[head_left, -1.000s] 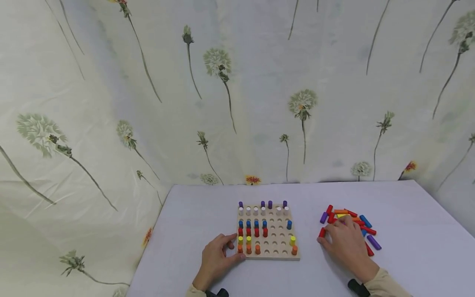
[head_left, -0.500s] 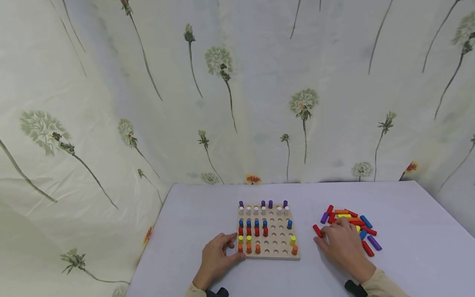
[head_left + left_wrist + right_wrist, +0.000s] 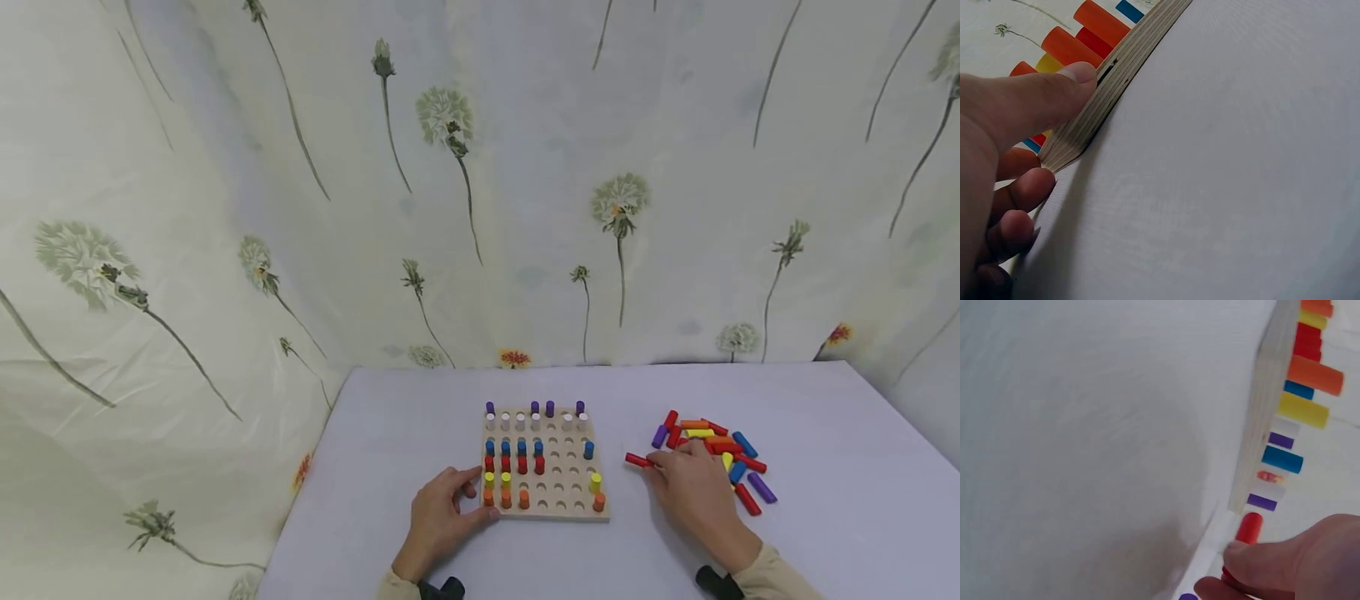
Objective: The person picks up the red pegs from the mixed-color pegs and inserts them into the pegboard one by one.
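Note:
A wooden pegboard (image 3: 570, 515) lies on the table, with rows of upright purple, white, blue, red, yellow and orange pegs. My left hand (image 3: 442, 517) holds its near left corner. In the left wrist view, the thumb (image 3: 1054, 100) lies along the front edge, and curled fingers (image 3: 1035, 187) meet the left side. To the right of the board, my right hand (image 3: 697, 500) pinches a red peg (image 3: 637, 459) between thumb and fingers. That peg points left towards the board; its other end is hidden by the fingers.
Loose pegs in red, orange, yellow, blue and purple form a pile around and beyond the right hand, including a purple peg (image 3: 762, 488) and a blue peg (image 3: 745, 443). A flowered cloth (image 3: 540, 208) hangs behind the white table (image 3: 405, 417).
The red peg has come out from the pile's left side and turned from steep to nearly level in the right hand's fingers. The left hand keeps its place at the board.

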